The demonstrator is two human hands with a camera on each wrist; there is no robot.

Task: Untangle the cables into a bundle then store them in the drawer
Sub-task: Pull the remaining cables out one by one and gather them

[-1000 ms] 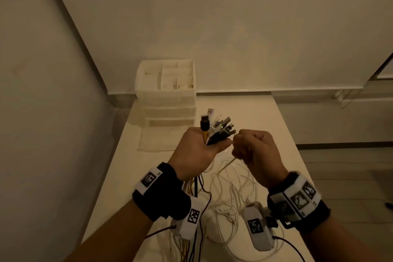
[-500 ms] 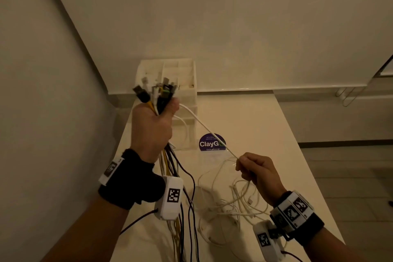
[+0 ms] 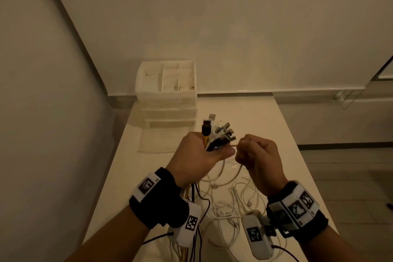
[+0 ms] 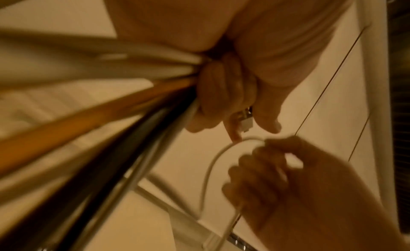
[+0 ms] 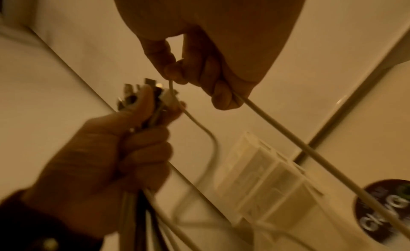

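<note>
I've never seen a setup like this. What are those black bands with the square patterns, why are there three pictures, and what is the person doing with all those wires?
No machine here: a person works bare-handed, wearing wrist bands with printed markers and small cameras. One picture comes from a head camera looking down; the other two look along each wrist at the fingers. The left hand grips a bunch of cables near their plugs, which stick up above the fist. The right hand pinches a single white cable beside it. More loose white cables lie tangled on the pale table. At the table's far end stands a small white drawer unit.
</note>
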